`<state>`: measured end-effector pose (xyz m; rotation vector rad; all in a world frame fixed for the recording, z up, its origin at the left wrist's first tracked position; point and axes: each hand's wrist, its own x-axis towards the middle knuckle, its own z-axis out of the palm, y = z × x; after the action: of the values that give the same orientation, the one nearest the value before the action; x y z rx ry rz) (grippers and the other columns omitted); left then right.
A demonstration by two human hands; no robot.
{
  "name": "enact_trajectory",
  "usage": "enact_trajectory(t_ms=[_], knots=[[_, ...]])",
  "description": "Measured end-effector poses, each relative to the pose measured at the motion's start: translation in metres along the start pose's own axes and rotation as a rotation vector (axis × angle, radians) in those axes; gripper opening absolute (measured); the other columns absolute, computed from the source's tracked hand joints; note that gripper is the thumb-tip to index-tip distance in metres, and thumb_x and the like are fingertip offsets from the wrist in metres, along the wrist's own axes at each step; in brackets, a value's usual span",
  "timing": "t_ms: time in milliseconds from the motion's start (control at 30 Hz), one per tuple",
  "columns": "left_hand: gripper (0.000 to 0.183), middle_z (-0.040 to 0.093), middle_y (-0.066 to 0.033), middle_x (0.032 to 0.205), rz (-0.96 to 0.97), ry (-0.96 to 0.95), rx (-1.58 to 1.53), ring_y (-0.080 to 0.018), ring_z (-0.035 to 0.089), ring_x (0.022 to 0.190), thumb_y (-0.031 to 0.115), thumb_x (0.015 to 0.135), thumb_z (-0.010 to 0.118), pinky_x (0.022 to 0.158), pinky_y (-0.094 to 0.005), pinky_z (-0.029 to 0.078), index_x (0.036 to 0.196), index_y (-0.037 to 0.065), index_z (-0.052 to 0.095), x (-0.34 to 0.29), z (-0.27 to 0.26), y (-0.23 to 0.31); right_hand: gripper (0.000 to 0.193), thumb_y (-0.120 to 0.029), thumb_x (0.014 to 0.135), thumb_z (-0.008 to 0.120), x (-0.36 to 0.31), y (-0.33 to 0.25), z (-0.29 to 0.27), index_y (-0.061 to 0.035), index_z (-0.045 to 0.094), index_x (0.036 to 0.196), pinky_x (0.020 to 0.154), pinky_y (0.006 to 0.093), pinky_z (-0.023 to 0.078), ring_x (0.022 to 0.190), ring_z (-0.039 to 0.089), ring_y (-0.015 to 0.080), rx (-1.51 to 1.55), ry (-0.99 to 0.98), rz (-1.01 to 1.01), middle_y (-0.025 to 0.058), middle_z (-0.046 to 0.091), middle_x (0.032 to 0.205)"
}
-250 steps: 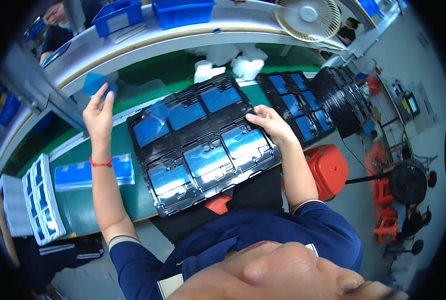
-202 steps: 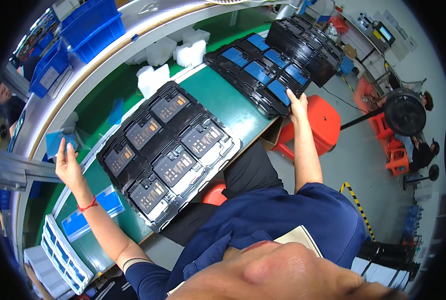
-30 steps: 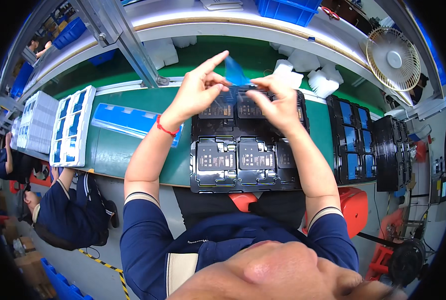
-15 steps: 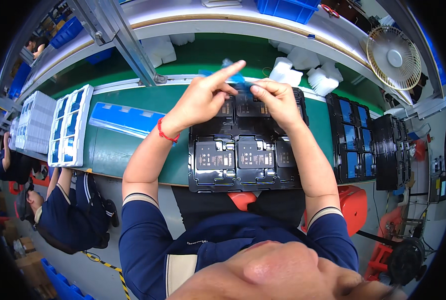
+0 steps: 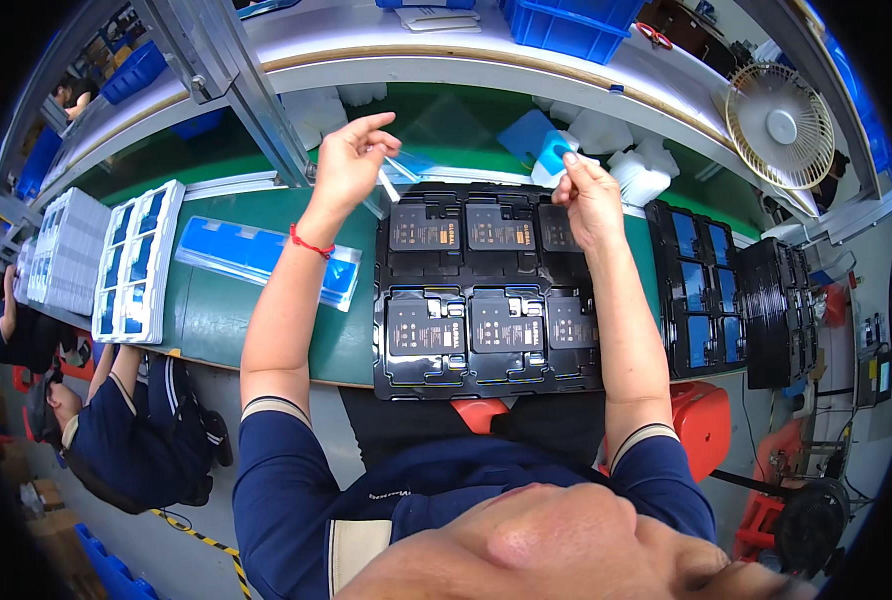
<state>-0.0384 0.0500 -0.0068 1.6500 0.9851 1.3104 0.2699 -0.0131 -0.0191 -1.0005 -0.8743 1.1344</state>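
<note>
In front of me on the green table lies a black plastic tray (image 5: 511, 388) with black, flat rectangular batteries (image 5: 414, 327) in its compartments. My left hand (image 5: 350, 160) is raised over the tray's far left corner, fingertips closed on a clear plastic film (image 5: 390, 176) with a whitish edge; its index finger points outward. Above the tray's far right side, my right hand (image 5: 592, 198) pinches a thin blue film (image 5: 558, 156) between thumb and fingertips. The blue film is bent, with part of it reaching toward the left. Both hands are apart from the batteries.
Blue film strips (image 5: 256, 252) lie left of the tray. White trays (image 5: 136, 265) stand farther left, black trays (image 5: 704, 285) at right. A metal post (image 5: 251, 90), shelf (image 5: 446, 62) and fan (image 5: 781, 125) border the far side. A co-worker (image 5: 131, 440) sits at left.
My hands were together over the tray's far side and have separated, the left going left and the right going right with the blue film. The far row of batteries has come into sight.
</note>
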Motion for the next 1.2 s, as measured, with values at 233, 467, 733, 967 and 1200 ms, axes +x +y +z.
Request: enact_trajectory(t_ms=[233, 467, 733, 967, 1200], knots=[[0.042, 0.042, 0.0036, 0.049, -0.324, -0.417, -0.618, -0.0053, 0.03, 0.04, 0.0, 0.077, 0.042, 0.043, -0.019, 0.025, 0.115, -0.008, 0.058, -0.012, 0.003, 0.016, 0.019, -0.003, 0.087, 0.062, -0.018, -0.002, 0.027, -0.0028, 0.069, 0.105, 0.072, 0.0244, 0.049, 0.08, 0.062, 0.0106, -0.505, -0.062, -0.625, 0.0057, 0.069, 0.089], [0.027, 0.037, 0.0028, 0.044, -0.552, -0.558, -0.661, -0.0053, 0.031, 0.036, 0.025, 0.096, 0.052, 0.037, -0.0209, 0.022, 0.089, 0.001, 0.06, -0.034, 0.026, 0.025, 0.029, 0.002, 0.074, 0.069, -0.042, -0.013, 0.048, -0.0038, 0.069, 0.103, 0.073, 0.0299, 0.05, 0.08, 0.062, 0.0227, -0.8, -0.391, -0.931, 0.0104, 0.067, 0.087], [0.018, 0.045, 0.0045, 0.05, -0.479, -0.574, -0.427, -0.0033, 0.033, 0.037, 0.02, 0.088, 0.065, 0.036, -0.0205, 0.025, 0.08, 0.004, 0.063, -0.033, 0.036, 0.02, 0.03, -0.017, 0.081, 0.073, -0.032, -0.008, 0.036, -0.0004, 0.06, 0.103, 0.06, 0.0228, 0.048, 0.068, 0.062, 0.0113, -0.19, -0.325, 0.058, 0.0052, 0.065, 0.078], [0.034, 0.056, 0.0033, 0.066, -0.45, -0.683, -0.266, -0.0008, 0.044, 0.055, 0.021, 0.091, 0.062, 0.049, -0.019, 0.035, 0.118, 0.0, 0.06, -0.046, 0.051, 0.029, 0.013, -0.012, 0.08, 0.073, -0.027, -0.036, 0.005, -0.0093, 0.061, 0.079, 0.047, 0.0186, 0.041, 0.05, 0.053, 0.0049, -0.337, -0.146, -0.035, -0.0025, 0.059, 0.064], [0.045, 0.068, -0.0079, 0.093, -0.352, -0.92, 0.052, -0.0072, 0.057, 0.08, 0.019, 0.089, 0.064, 0.074, -0.0232, 0.047, 0.127, -0.003, 0.053, -0.051, 0.069, 0.015, 0.017, -0.013, 0.077, 0.076, -0.035, -0.022, -0.086, -0.0079, 0.06, 0.073, 0.036, 0.0182, 0.03, 0.042, 0.042, 0.0032, -0.532, -0.006, 0.16, -0.004, 0.052, 0.057]])
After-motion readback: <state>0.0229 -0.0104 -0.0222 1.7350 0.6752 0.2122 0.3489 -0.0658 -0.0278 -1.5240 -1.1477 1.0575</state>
